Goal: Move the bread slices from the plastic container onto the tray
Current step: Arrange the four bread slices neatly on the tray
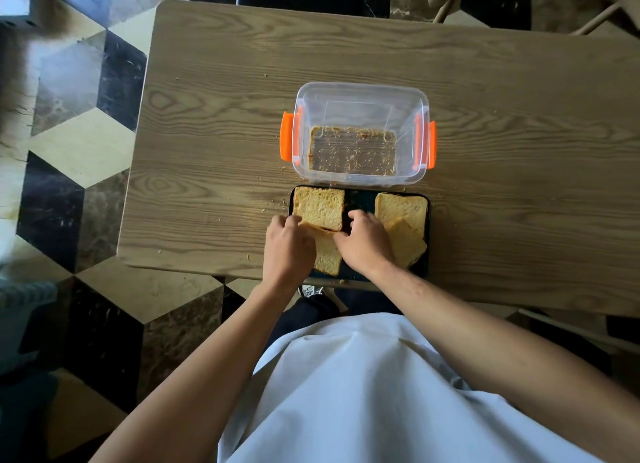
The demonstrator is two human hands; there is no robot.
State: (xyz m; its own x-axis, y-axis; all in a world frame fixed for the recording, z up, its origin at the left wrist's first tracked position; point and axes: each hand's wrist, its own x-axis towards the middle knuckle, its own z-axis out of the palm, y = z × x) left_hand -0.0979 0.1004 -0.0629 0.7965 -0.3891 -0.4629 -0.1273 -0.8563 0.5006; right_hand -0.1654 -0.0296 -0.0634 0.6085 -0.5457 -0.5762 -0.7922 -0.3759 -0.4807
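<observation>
Right now: both hands on the tray at the worktop's near edge, container behind it holds only crumbs.

Near edge: dark tray sits flush with, maybe slightly over, the worktop lip in front of the person. Left hand and right hand lie side by side on the tray's near-left part, fingers curled down onto a bread slice between them; whether they actually pinch it or just press, cannot tell. A second slice lies flat at the far-left corner, just past the fingertips. Right side holds overlapping slices, just beside the right hand. Clear plastic container with orange clips stands just beyond the tray's far rim. Bare worktop is open left, right and far; patterned floor off the left edge.
</observation>
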